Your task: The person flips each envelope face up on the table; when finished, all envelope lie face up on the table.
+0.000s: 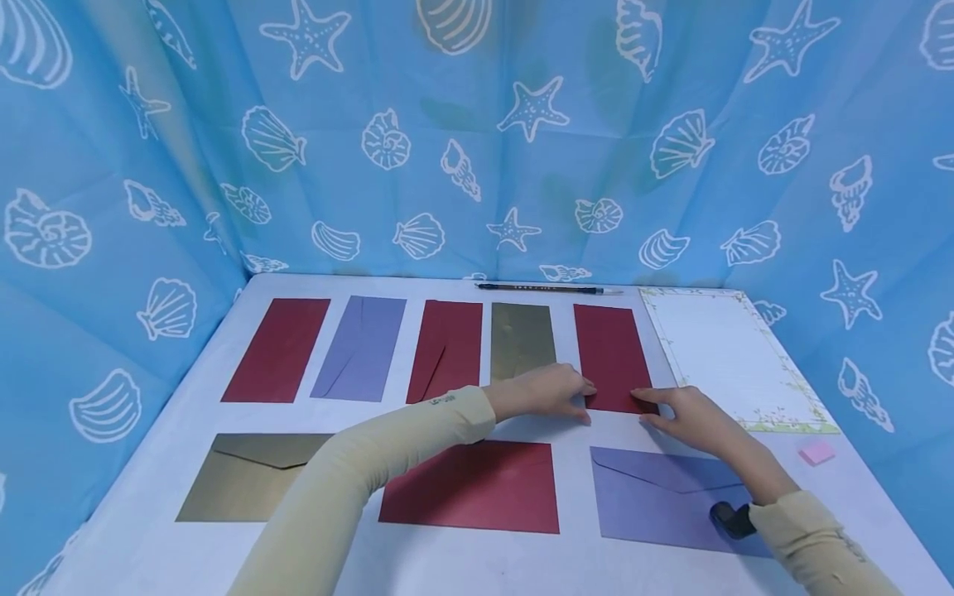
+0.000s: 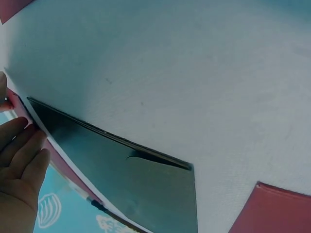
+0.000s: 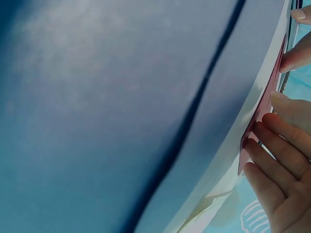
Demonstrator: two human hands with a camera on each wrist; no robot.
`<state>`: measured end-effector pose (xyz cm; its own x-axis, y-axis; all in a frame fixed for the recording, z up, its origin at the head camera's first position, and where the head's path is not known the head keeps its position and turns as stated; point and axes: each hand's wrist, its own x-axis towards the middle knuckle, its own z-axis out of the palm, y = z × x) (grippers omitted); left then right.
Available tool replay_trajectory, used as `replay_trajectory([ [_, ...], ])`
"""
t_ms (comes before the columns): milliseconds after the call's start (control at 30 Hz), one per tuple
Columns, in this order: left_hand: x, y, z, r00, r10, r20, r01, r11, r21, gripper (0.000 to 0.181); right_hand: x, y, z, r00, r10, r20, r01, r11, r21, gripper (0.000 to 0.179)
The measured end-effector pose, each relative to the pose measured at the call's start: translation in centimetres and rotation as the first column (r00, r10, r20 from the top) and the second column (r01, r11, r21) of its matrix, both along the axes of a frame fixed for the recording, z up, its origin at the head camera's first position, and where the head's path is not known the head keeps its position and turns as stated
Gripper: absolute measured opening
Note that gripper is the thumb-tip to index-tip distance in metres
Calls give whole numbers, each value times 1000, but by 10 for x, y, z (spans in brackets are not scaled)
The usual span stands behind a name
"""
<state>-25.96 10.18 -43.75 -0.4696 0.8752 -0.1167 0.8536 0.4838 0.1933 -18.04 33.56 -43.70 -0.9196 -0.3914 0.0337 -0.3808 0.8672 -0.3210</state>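
Observation:
A dark red envelope (image 1: 611, 352) stands upright in the back row, between my two hands and flat on the white table (image 1: 462, 571). My left hand (image 1: 544, 391) reaches across and touches its left edge near the lower corner. On the opposite edge, the fingertips of my right hand (image 1: 689, 418) touch the lower right side. In the right wrist view, the fingers (image 3: 272, 165) are extended along the envelope's edge. A gold envelope (image 1: 522, 331) lies just left, partly behind my left hand. Below my right forearm is a wide purple envelope (image 1: 641, 505) with its flap facing up.
Farther left in the back row are a red envelope (image 1: 443, 339), a purple one (image 1: 361, 348) and another red one (image 1: 277, 348). In front lie wide gold (image 1: 224, 488) and red (image 1: 477, 497) envelopes. A brush (image 1: 544, 288), bordered paper (image 1: 730, 356) and pink eraser-like block (image 1: 816, 453) lie around.

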Motion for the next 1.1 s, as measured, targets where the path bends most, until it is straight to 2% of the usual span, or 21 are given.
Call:
replay_trajectory([
  [267,3,0,-1,1000,1,1,-1,1000,-5,53,1,-1,-2,1000,10,-9,-10,1000,-5,42],
  [400,1,-2,-1,1000,-1,8,1,1000,3,54,-1,0,-1,1000,12,1,-12,1000,-8,43],
  [667,-7,-19,6,994,-48,103,42,997,61,57,-6,1,2,999,26,28,-25,999,-36,50],
  [767,-7,-29,8,990,-44,135,31,995,96,59,-6,1,5,999,20,50,-16,997,-69,56],
  [900,-1,-44,10,985,-62,164,33,984,173,62,0,-2,8,996,8,84,3,991,-133,62],
  [967,4,-54,11,979,-81,189,36,973,229,63,5,-6,9,996,9,86,6,985,-170,64],
  [1100,18,-75,15,959,-99,265,5,942,336,65,16,-15,11,998,17,65,0,968,-252,66],
])
